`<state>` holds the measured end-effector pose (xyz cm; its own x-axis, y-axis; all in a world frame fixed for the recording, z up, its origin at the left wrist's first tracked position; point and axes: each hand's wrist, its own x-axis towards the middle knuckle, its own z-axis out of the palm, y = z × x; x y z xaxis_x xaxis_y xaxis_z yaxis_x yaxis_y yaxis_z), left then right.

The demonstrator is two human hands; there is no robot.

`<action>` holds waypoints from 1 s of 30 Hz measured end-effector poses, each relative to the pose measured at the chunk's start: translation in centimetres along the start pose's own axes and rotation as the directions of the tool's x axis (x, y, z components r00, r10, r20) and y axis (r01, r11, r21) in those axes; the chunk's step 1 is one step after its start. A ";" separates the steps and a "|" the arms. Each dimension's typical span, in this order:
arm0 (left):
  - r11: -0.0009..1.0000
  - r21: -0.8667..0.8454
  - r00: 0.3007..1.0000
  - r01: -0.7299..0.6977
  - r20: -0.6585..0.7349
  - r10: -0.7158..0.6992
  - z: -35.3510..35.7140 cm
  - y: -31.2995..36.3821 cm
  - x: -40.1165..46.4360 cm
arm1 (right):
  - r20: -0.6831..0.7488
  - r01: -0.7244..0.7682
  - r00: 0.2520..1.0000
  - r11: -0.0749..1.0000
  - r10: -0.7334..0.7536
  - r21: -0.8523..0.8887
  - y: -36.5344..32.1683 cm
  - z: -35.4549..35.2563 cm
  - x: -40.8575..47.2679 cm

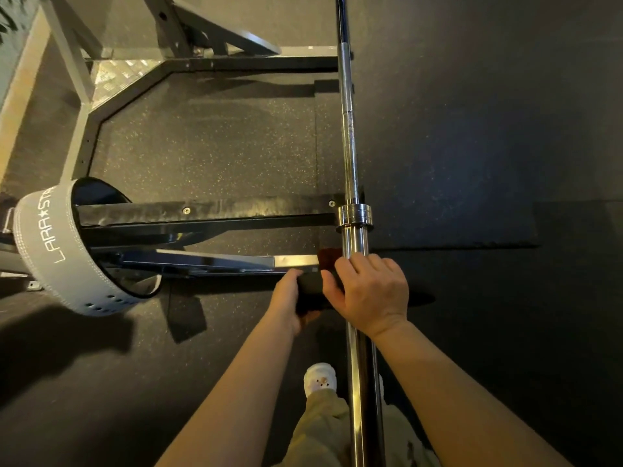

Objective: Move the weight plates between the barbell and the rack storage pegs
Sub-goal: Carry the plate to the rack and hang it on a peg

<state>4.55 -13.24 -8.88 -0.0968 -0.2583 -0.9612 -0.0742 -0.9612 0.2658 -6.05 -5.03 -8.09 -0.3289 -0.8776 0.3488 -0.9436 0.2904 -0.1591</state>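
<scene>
A chrome barbell (350, 156) runs away from me, and its thick sleeve (354, 241) points toward me past the collar (354, 215). A dark weight plate (312, 288), seen edge-on with reddish patches, sits across the sleeve just short of the collar. Its right part reaches out as a thin dark edge (421, 298). My left hand (286, 299) grips the plate's left rim, fingers curled over the edge. My right hand (369, 291) lies over the plate at the sleeve with fingers curled down its far side. The plate's centre hole is hidden under my right hand.
The rack's black safety arm (209, 210) carries the bar beside the collar. A grey lifting belt (50, 244) hangs round that arm at the left. The rack's base frame (101, 116) and uprights (67, 45) stand beyond, on dark rubber flooring (488, 129). My white shoe (320, 379) is below the sleeve.
</scene>
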 end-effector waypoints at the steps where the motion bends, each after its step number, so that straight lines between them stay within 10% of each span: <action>1: 1.000 0.009 1.000 -0.004 -0.015 0.004 0.1 0.0 0.1 | -0.004 0.001 1.000 1.000 -0.001 -0.003 0.0 0.0 -0.1; 9: 0.991 -0.121 0.997 0.063 -0.037 -0.068 -0.7 -3.0 1.0 | 0.003 -0.110 0.994 0.969 0.112 0.219 4.4 -0.5 -1.6; 19: 0.900 -0.254 0.921 -0.355 -0.258 0.291 1.9 -3.7 0.7 | 0.012 -0.231 0.969 0.880 0.248 0.416 7.7 0.7 -3.4; 24: 0.502 0.343 0.511 -0.794 -0.069 0.857 1.7 -2.9 1.5 | 0.057 -0.385 0.918 0.843 0.393 0.376 9.6 2.1 -5.5; 30: 0.357 0.468 0.426 -0.808 0.045 0.904 2.7 -2.6 1.0 | 0.127 -0.452 0.888 0.792 0.441 0.410 10.4 2.3 -6.1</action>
<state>1.93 -10.71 -10.34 -0.1528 -0.9743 -0.1657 -0.4131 -0.0893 0.9063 -13.78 2.49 -14.00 -0.7034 -0.7002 0.1221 -0.5829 0.4700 -0.6628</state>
